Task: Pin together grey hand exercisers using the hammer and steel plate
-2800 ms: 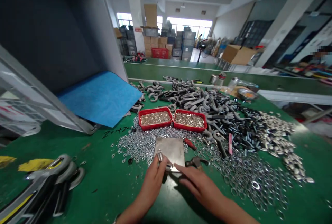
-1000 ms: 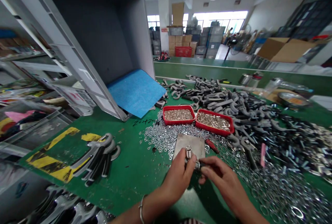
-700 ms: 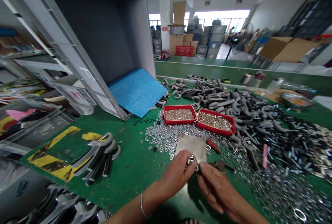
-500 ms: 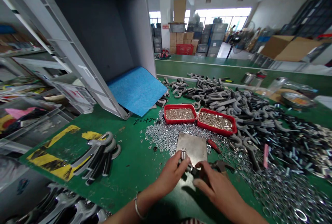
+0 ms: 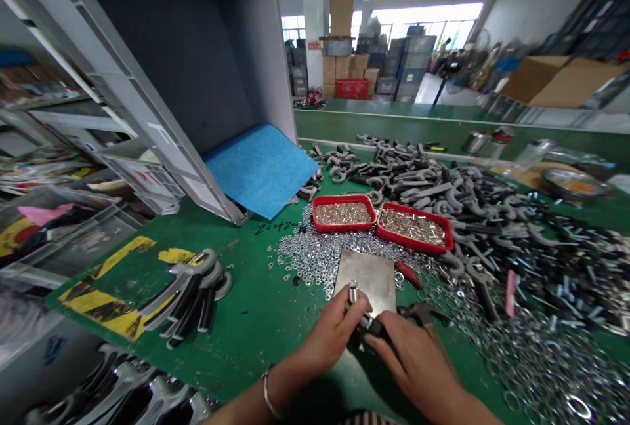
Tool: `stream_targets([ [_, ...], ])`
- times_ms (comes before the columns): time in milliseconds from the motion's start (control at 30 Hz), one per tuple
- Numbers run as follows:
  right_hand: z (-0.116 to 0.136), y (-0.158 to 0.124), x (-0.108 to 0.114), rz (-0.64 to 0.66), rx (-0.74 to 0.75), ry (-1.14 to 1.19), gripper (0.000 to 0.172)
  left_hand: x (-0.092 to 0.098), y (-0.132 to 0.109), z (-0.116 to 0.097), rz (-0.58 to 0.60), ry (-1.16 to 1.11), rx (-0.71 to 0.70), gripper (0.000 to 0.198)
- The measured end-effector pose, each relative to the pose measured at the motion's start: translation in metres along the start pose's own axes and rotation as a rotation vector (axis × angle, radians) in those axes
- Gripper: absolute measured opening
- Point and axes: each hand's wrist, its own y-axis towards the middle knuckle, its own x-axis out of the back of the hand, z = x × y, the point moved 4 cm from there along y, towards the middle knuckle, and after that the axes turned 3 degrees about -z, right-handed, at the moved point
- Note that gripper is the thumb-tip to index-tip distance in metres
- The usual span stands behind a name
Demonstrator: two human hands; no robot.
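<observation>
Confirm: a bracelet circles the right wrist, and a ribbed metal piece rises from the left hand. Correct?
Wrong side: the head view shows the bracelet on the left wrist. The ribbed metal piece does rise from the left hand.

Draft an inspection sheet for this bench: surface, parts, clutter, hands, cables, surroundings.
Surface: green tabletop, scuffed, with worn yellow-black tape and handwriting.
Parts: ribbed metal piece and dark part in hand, near metal plate; left red tray and right red tray hold small metal pieces.
Clutter: loose rings, hook-headed tools, hammer, pink stick.
Hands: left hand grips the ribbed piece; right hand grips the dark part.
Cables: nothing seen.
Surroundings: grey crate on its side, blue sheet at its mouth; stacked cardboard boxes beyond.
</observation>
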Motion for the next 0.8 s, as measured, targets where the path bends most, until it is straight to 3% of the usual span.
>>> stream_targets([
  [100,-0.007,-0.002,-0.010,0.272,-0.165,0.177,0.070,-0.005,-0.001,-0.014,0.053,0.056,-0.207,0.017],
  [133,-0.008,-0.002,-0.010,0.299,-0.176,0.174,0.070,-0.006,-0.001,-0.017,0.078,0.095,-0.254,0.014],
  [233,-0.005,0.002,0.005,0.057,-0.017,0.020,0.047,-0.007,0.000,-0.014,0.000,0.091,-0.186,0.017],
  [300,-0.005,0.001,0.009,-0.052,-0.002,0.117,0.040,-0.006,0.000,-0.006,-0.110,0.062,-0.120,0.022],
  [367,-0.011,-0.003,-0.002,0.122,-0.172,0.453,0.044,-0.009,-0.002,-0.005,-0.082,0.095,-0.213,0.018],
  [433,-0.014,-0.009,-0.014,0.355,-0.341,0.725,0.053,-0.015,-0.006,-0.009,0.034,0.158,-0.402,0.010],
  [500,-0.014,-0.010,-0.012,0.365,-0.311,0.673,0.052,-0.018,-0.007,-0.011,0.079,0.177,-0.453,0.009],
  [600,-0.010,-0.005,0.004,0.070,-0.108,0.371,0.038,-0.016,-0.005,-0.006,-0.072,0.146,-0.279,0.015],
  [633,-0.009,-0.005,0.006,0.032,-0.096,0.347,0.038,-0.016,-0.006,-0.004,-0.107,0.143,-0.258,0.016],
  [733,-0.008,-0.011,-0.003,0.197,-0.226,0.454,0.053,-0.022,-0.013,-0.008,-0.003,0.168,-0.427,0.011],
  [800,-0.005,-0.014,-0.004,0.269,-0.218,0.408,0.057,-0.023,-0.016,-0.011,0.077,0.166,-0.464,0.009],
])
